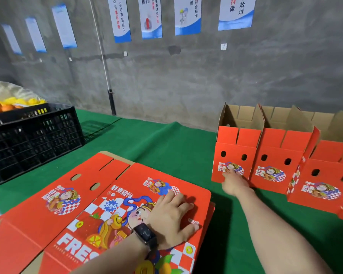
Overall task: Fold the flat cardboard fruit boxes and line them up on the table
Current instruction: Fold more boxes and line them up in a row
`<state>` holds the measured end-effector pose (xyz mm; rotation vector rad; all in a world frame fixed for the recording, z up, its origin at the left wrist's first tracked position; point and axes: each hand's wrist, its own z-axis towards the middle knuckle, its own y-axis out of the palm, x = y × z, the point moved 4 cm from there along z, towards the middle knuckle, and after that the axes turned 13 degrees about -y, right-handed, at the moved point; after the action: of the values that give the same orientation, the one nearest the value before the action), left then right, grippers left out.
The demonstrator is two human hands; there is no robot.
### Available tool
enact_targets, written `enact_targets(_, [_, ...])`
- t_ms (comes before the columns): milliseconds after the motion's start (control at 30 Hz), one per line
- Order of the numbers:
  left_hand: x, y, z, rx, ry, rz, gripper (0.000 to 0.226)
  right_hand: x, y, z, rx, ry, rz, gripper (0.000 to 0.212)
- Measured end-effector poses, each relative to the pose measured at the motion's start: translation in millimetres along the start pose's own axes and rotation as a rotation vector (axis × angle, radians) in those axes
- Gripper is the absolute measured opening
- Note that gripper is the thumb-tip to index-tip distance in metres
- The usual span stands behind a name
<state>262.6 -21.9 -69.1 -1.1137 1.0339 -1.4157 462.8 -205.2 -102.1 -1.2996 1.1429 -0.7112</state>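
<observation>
My right hand [235,185], fingers straight, touches the folded red cardboard box [234,155] at two o'clock; left hand [170,216] splayed; I'd push squarely.

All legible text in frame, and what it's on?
"FRES", rest hidden: flat box.
"666": flat box.
"不可事后返工": leftmost slogan poster.
"符合标准": third slogan poster.
"不放过": rightmost poster.
Too blurred: folded boxes logos, far-left posters.
</observation>
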Motion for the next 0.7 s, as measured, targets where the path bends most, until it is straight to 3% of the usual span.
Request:
enact_targets(233, [7.3, -11.5, -4.7, -0.018, -0.012, 0.051, 0.067, -88.8, -23.7, -76.1, 0.284, -0.327, 0.127, 0.041])
enact_targets(367, [-4.2, -43.4, -20.2, -0.007, -0.181, -0.359, 0.029, -137.5, -32.2, -144.9, 0.339, -0.525, 0.183, 0.039])
enact_targets(467, [-41.1, -78.8, -44.1, 0.135, -0.392, -0.451, 0.031, -164.5, -18.7, -202.1, 0.176, -0.73, 0.137, 0.052])
enact_targets(567, [-65.3, -104.5, -70.9, 0.162, -0.44, -0.415, 0.032, -187.3, 9.1, -250.3, -0.071, -0.962, -0.08, 0.081])
enact_targets(700, [-60.3, -119.9, -104.5, 0.13, -0.424, -0.462, 0.028, -193.9, 25.0, -284.1, -0.252, -0.943, -0.281, 0.103])
